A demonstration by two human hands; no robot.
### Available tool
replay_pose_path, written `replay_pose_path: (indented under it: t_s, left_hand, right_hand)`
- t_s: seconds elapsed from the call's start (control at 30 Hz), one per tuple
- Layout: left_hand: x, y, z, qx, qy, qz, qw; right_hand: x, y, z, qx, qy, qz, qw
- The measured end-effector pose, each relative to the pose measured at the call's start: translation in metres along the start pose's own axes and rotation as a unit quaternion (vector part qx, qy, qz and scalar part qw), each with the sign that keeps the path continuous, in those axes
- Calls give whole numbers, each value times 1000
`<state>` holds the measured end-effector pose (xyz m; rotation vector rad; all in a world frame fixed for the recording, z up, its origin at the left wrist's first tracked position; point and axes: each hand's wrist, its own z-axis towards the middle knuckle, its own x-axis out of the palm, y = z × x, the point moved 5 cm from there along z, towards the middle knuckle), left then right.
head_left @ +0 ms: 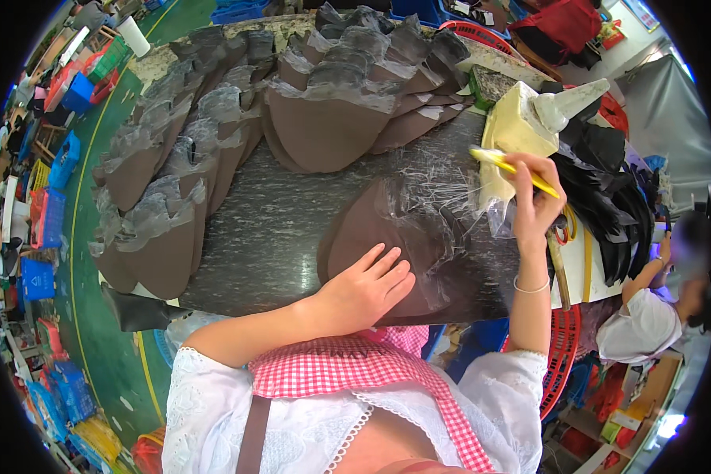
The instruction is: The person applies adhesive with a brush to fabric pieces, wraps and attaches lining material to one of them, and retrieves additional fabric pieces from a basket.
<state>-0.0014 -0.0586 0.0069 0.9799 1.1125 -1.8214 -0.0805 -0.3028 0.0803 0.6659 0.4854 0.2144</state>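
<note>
My left hand (pixel 366 286) rests with its fingers apart on a small fanned stack of brown rounded sheet pieces (pixel 347 237), whose right part is dark and smeared with a shiny, glue-like film. Raised at the right, my right hand (pixel 536 193) is closed around a yellow-handled brush (pixel 542 185), its pale tip pointing left. Below that tip, whitish strings of glue (pixel 442 189) stretch across the dark worktop (pixel 292 237). Just beyond the right hand lies a cream-coloured glue container (pixel 517 126) with a white cone nozzle.
Overlapping coated brown pieces lie in rows at the left (pixel 146 245) and far middle (pixel 332 130). Black strips (pixel 612 197) hang at the right, near yellow-handled scissors (pixel 566 225). A person in white (pixel 640 328) works at the far right. Blue crates (pixel 39 279) line the green floor.
</note>
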Motion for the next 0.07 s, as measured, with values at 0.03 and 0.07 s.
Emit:
replay_pose_path:
  t_s: [0.03,0.07]
  left_hand:
    - [10,0,-3,18,-38,55,998]
    - [11,0,0,22,-39,53,998]
  right_hand:
    - [-17,-27,-5,121,45,-112,985]
    - [-34,-47,-10,239,90,-219,942]
